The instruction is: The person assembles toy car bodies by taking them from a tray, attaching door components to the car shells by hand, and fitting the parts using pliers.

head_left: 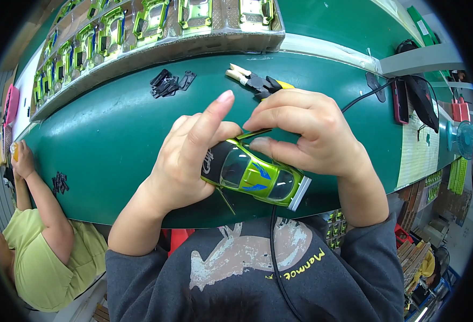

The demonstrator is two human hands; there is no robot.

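A shiny green toy car (257, 174) with a black hood, blue flashes on its roof and a pale rear spoiler is held up over the green table. My left hand (180, 161) is closed round its front end, index finger raised. The thumb and fingers of my right hand (306, 129) pinch the car's far-side door (253, 133), which stands swung out. The near-side door (226, 200) also sticks out from the body. Beyond my hands lie pliers (259, 83) with pale-wrapped jaws, and a small pile of black plastic parts (170, 84).
A cardboard tray (166, 51) of green car bodies fills the far left. More black pieces (60, 183) lie near a co-worker's arm (46, 206) at left. A black cable (273, 236) hangs down my front. At right are a phone (400, 102) and a metal post (421, 60).
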